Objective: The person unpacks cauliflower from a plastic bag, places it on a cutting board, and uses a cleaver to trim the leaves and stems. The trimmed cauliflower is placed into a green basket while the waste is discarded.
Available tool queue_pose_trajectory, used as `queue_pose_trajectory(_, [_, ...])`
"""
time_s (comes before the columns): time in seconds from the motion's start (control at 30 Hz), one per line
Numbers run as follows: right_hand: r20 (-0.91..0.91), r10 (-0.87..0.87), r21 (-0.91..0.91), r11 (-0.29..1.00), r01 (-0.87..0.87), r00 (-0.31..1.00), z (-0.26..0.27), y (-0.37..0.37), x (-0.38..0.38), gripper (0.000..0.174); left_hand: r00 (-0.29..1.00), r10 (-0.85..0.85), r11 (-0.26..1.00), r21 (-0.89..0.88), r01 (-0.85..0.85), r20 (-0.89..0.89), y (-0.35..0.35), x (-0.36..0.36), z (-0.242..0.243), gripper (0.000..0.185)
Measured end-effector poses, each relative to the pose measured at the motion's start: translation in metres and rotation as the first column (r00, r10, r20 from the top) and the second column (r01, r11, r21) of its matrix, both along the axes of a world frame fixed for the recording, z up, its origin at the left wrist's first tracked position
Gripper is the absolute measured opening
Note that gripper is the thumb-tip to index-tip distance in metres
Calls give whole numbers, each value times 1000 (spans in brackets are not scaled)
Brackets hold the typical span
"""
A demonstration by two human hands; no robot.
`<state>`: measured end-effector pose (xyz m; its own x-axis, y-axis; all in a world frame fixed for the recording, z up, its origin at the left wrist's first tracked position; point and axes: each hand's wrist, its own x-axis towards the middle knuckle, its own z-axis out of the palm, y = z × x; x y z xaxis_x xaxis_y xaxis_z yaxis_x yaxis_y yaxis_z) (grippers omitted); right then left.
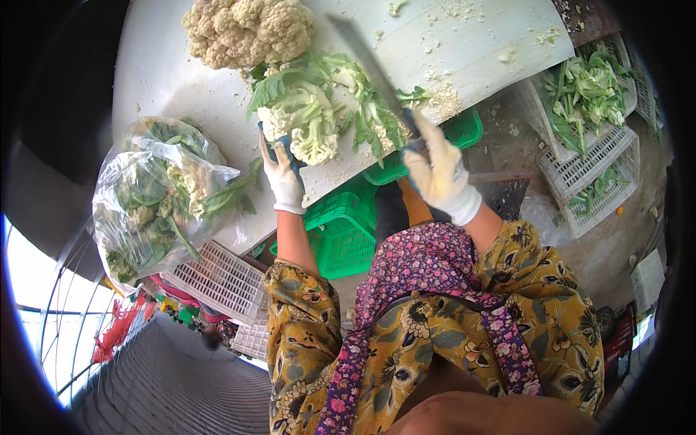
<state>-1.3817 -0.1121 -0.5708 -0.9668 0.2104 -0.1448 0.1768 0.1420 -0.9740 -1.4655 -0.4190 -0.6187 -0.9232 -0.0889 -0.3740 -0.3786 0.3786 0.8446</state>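
My left hand point(284, 176), in a white glove with a blue palm, touches the near left side of a cauliflower head point(304, 122) with pale stems and green leaves; whether its fingers grip it cannot be made out. In my gloved right hand point(441, 171) is a long knife point(370, 60), its broad blade slanting up and left above the table. Beneath the blade lie loose cauliflower leaves point(375, 122). A large cream-coloured cauliflower head point(250, 32) sits behind the one at my left hand. Small crumbs of cauliflower point(443, 100) lie scattered on the white tabletop point(217, 125).
On the table's left edge rests a clear plastic bag point(157, 198) of leaves and cauliflower pieces. Green plastic crates point(342, 234) stand below the near edge. White crates point(590, 157) with leaves are on the floor at right; another white crate point(217, 283) is at lower left.
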Motion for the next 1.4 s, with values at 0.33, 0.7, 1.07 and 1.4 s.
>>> queue_pose_trajectory(0.33, [559,349,111,868,-484,752,-30,-69,-2,49,973,213,958,179,-226,91,32,2,-6,54])
queue_pose_trajectory(0.7, [456,97,74,986,-147,884,-36,-19,27,50,983,165,986,26,-167,87,11,1,-2,51])
queue_pose_trajectory(1.07, [413,176,137,958,-252,894,-58,-88,-15,50,995,96,994,-60,-94,32,11,10,-13,51])
queue_pose_trajectory(1.4, [310,-62,258,966,-21,949,-40,-30,3,50,980,172,985,8,-174,95,-27,21,-19,50])
